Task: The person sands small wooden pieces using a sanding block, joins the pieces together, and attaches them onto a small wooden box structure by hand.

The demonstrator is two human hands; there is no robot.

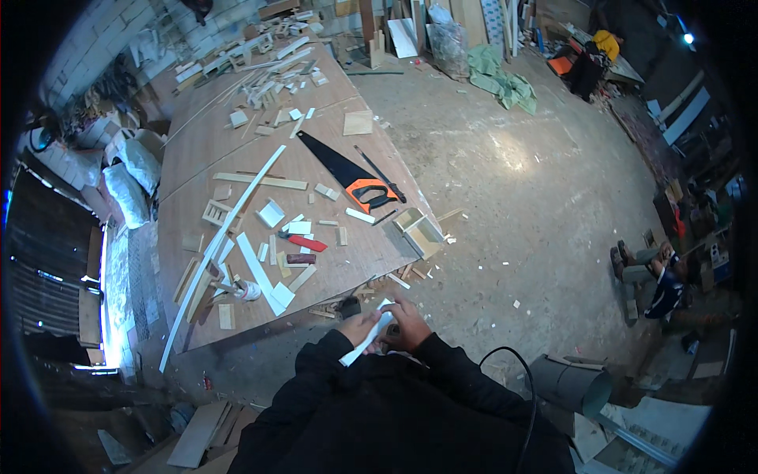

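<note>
Ahead of the hands (pixel 409 325), a wooden table (pixel 361 259) carries an orange-handled saw (pixel 338 167); leftward, a red tool (pixel 306 242) and long white strip (pixel 208 258); farthest off, what look like wood offcuts (pixel 268 95).

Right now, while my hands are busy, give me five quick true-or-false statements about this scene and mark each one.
1. The left hand and right hand hold a white strip. True.
2. The handsaw lies on the table. True.
3. The handsaw's handle is plain green. False: it is orange and black.
4. A small wooden box sits at the table's corner. True.
5. The red tool lies on the floor. False: it lies on the table.
</note>
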